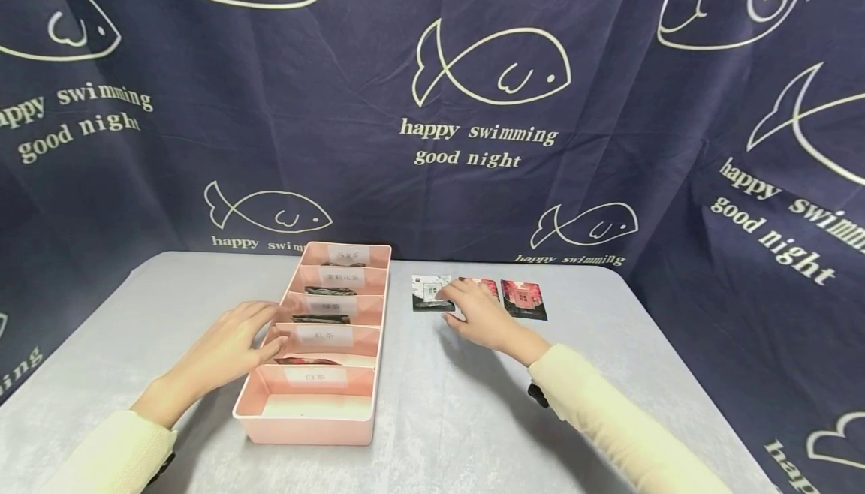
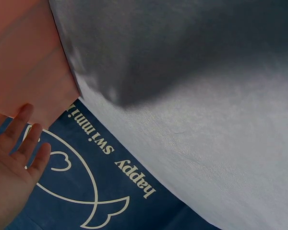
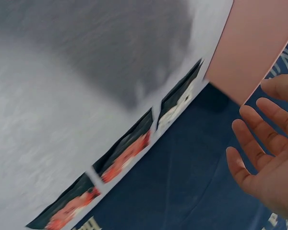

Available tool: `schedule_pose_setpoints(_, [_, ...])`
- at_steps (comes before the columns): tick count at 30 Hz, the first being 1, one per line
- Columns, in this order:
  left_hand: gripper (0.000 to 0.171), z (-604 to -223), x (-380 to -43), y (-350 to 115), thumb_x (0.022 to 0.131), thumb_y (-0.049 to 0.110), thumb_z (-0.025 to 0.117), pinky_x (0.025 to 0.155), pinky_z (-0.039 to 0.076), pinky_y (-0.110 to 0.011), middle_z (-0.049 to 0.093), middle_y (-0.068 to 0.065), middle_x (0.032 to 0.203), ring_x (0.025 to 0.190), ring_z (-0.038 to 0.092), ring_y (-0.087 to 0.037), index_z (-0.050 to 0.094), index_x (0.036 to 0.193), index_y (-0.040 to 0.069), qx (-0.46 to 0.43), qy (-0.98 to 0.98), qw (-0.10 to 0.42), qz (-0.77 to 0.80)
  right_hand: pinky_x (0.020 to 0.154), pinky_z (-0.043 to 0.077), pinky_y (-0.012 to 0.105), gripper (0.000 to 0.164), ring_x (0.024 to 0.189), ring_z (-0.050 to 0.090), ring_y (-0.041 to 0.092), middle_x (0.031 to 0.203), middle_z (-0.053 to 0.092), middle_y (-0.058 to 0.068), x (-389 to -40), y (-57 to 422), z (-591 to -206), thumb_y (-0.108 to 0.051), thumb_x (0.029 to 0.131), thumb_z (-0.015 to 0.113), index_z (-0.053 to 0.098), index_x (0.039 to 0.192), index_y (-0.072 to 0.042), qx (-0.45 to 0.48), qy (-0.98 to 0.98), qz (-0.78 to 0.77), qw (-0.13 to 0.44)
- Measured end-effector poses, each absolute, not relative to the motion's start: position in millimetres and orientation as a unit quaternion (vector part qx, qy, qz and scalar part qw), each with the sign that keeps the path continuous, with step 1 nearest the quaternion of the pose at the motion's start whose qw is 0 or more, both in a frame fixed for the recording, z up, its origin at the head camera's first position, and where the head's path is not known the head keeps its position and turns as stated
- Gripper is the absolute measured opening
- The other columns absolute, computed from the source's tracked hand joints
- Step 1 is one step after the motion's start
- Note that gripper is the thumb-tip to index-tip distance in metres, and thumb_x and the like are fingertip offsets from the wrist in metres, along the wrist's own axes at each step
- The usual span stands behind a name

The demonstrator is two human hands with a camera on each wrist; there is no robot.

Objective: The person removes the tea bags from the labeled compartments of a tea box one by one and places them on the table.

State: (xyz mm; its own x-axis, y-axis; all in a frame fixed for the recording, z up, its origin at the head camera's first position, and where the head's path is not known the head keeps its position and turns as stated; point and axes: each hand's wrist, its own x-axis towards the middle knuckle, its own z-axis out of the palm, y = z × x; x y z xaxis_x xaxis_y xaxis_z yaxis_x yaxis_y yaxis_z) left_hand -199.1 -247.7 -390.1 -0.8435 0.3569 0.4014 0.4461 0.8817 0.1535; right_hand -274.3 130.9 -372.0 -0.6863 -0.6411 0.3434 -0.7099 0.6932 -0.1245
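A long pink box (image 1: 307, 431) divided into a row of labelled compartments lies left of the middle of the table. My left hand (image 1: 226, 347) is at its left rim, fingers loosely spread over the edge. In the left wrist view those fingers (image 2: 36, 160) look relaxed and hold nothing. My right hand (image 1: 483, 314) hovers at a black-and-white flat packet (image 1: 423, 288), fingertips overlapping it in the head view. Beside that packet lie two red-and-black packets, one (image 1: 488, 284) partly hidden by the hand, the other (image 1: 523, 299) farther right. The right wrist view shows the right hand's fingers (image 3: 254, 143) loosely bent, without a packet.
Dark packets (image 1: 320, 319) stand in several box compartments, and a red one (image 1: 307, 361) sits in the second from the front. The nearest compartment shows its bare floor (image 1: 307, 406). A grey table (image 1: 446, 434) carries everything, with a dark blue fish-print curtain (image 1: 365, 126) behind it.
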Motion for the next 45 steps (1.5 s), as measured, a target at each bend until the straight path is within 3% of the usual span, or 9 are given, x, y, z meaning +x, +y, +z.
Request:
schedule_pose_setpoints(13, [0.041,-390.4,-200.2,-246.9,0.08,0.027,0.063,0.093,0.04,-0.054,0.06,-0.016,0.113,0.11,0.052,-0.037,0.059,0.112,0.001,-0.214,-0.951,0.187,-0.122,0.083,0.045,0.035,0.019,0.098,0.054,0.016,0.102,0.062,-0.003,-250.8,92.7,-361.1,-0.02,0.084,0.061,0.061,0.103,-0.014,0.46,-0.868,0.095,0.165])
schedule_pose_setpoints(27, [0.041,-389.8,-198.1,-246.0,0.079,0.027,0.064,0.093,0.04,-0.053,0.06,-0.016,0.114,0.109,0.053,-0.037,0.059,0.112,0.002,-0.215,-0.95,0.19,-0.125,0.078,0.044,0.028,0.018,0.091,0.051,0.012,0.098,0.06,-0.006,-230.7,57.2,-350.7,-0.029,0.088,0.056,0.059,0.099,-0.015,0.492,-0.854,0.035,0.167])
schedule_pose_setpoints(35, [0.043,-391.0,-198.1,-247.0,0.08,0.028,0.064,0.092,0.04,-0.054,0.06,-0.016,0.115,0.11,0.052,-0.037,0.059,0.113,0.003,-0.214,-0.95,0.189,-0.126,0.086,0.045,0.032,0.024,0.109,0.051,0.016,0.123,0.057,0.002,-226.3,41.8,-345.5,-0.03,0.088,0.055,0.06,0.106,-0.016,0.507,-0.852,0.052,0.122])
schedule_pose_setpoints(45, [0.043,-391.1,-198.6,-246.9,0.079,0.029,0.064,0.091,0.04,-0.055,0.06,-0.016,0.114,0.11,0.051,-0.037,0.059,0.113,0.003,-0.213,-0.951,0.188,-0.125,0.088,0.043,0.026,0.021,0.095,0.052,0.01,0.099,0.061,-0.008,-224.9,24.8,-346.0,-0.032,0.089,0.053,0.061,0.103,-0.019,0.532,-0.836,0.044,0.129])
